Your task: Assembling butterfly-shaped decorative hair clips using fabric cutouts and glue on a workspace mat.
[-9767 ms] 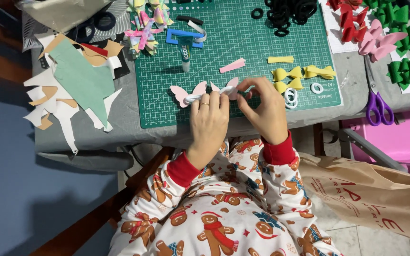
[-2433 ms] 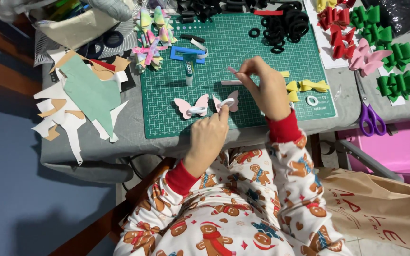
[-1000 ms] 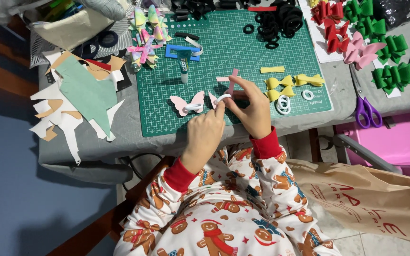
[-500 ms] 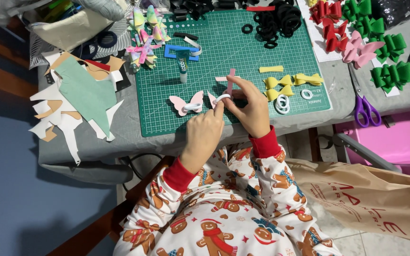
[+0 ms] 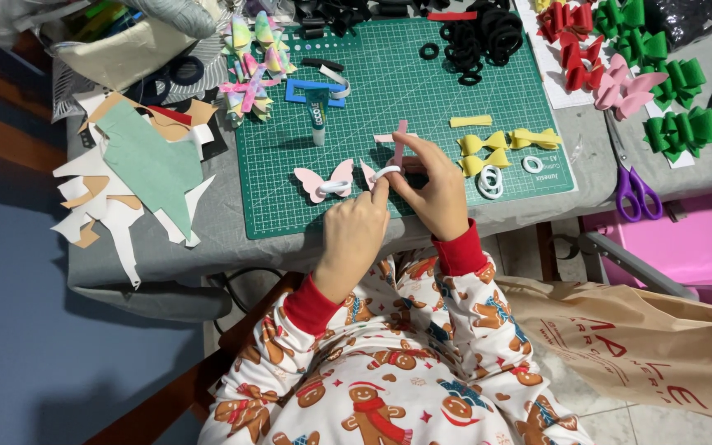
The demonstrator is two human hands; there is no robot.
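Pink bow piece (image 5: 395,148) sits pinched between both hands over the near half of the green cutting mat (image 5: 422,91), a white band (image 5: 386,172) looped at its middle. Left hand (image 5: 354,235): fingers curled, fingertip touching the band. Right hand (image 5: 434,191): fingers closed on the pink strip standing upright. Finished pink bow (image 5: 324,180) lies just left of the hands. Yellow bows (image 5: 496,147) and white rings (image 5: 490,181) lie right. Purple scissors (image 5: 636,185) near the table (image 5: 175,255) edge. Paper scraps (image 5: 138,177) crowd the left side.
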